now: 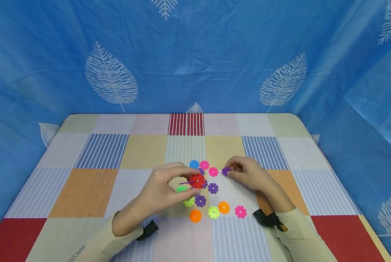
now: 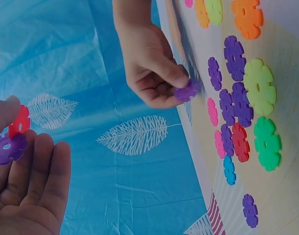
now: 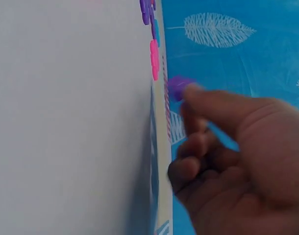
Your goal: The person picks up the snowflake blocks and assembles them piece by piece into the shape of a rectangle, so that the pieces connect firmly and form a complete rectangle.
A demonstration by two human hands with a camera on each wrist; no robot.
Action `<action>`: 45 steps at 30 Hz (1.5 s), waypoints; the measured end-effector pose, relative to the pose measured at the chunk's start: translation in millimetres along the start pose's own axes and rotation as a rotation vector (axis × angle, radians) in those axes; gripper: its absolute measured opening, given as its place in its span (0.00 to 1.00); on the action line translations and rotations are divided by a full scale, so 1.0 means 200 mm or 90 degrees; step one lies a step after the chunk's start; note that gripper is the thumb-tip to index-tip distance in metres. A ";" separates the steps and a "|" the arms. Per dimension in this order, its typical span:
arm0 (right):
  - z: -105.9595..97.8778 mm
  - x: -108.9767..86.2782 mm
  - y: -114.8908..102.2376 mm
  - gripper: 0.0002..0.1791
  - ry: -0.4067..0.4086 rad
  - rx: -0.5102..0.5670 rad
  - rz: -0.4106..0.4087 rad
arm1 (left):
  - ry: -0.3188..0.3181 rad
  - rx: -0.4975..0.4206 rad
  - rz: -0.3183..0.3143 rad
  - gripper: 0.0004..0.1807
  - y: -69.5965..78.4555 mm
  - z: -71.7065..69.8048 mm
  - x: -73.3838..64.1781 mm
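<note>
Between thumb and fingertips, my left hand [image 1: 164,185] holds a red notched plastic disc [image 1: 197,181]. In the left wrist view a purple disc [image 2: 10,149] is slotted crosswise into that red disc. To its right, my right hand [image 1: 249,173] pinches a single purple disc [image 1: 226,171] between thumb and index finger. That purple disc [image 3: 180,87] looks blurred in the right wrist view, just above the tabletop. The two held pieces are apart. Loose discs lie under and around the left hand, and some are partly hidden by it.
Several flat discs lie on the patchwork tablecloth [image 1: 146,145], among them a blue one [image 1: 194,164], a pink one [image 1: 240,211], an orange one [image 1: 195,215] and a yellow-green one [image 1: 213,212]. A blue curtain [image 1: 195,54] with white leaf prints stands behind the table.
</note>
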State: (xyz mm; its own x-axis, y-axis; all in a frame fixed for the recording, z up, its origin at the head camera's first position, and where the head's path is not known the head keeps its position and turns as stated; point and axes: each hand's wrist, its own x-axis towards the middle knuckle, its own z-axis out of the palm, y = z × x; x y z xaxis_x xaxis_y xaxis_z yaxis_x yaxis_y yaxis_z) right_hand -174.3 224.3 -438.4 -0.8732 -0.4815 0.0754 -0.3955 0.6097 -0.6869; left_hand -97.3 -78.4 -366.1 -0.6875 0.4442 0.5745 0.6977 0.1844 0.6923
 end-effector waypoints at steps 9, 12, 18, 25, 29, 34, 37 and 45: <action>-0.02 0.00 -0.09 0.10 -0.006 0.222 0.073 | -0.005 0.004 -0.014 0.23 0.00 0.00 0.00; -0.03 -0.01 -0.13 0.10 -0.008 0.255 0.083 | -0.006 0.005 -0.015 0.23 0.00 0.00 0.00; -0.06 -0.04 -0.22 0.08 -0.027 0.260 0.052 | -0.008 0.000 -0.011 0.22 0.00 0.00 0.00; -0.07 -0.07 -0.31 0.05 -0.038 0.265 -0.010 | -0.006 -0.007 -0.011 0.23 -0.01 0.01 -0.01; -0.07 -0.09 -0.36 0.04 -0.034 0.264 -0.063 | -0.010 -0.007 -0.015 0.22 -0.01 0.01 -0.01; -0.08 -0.11 -0.42 0.09 -0.017 0.242 -0.132 | -0.010 -0.010 -0.013 0.21 -0.01 0.02 -0.01; -0.08 -0.12 -0.46 0.10 -0.002 0.229 -0.168 | -0.008 -0.014 -0.001 0.22 -0.01 0.02 -0.01; -0.06 -0.15 -0.53 0.10 0.022 0.195 -0.259 | 0.002 -0.028 0.039 0.24 -0.01 0.04 0.00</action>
State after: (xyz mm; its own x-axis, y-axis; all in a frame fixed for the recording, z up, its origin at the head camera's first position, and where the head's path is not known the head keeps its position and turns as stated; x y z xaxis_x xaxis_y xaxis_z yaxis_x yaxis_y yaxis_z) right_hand -110.1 181.0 -360.0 -0.6769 -0.6177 0.4003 -0.6081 0.1628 -0.7770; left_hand -96.7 -72.0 -371.8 -0.6447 0.4513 0.6170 0.7284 0.1179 0.6749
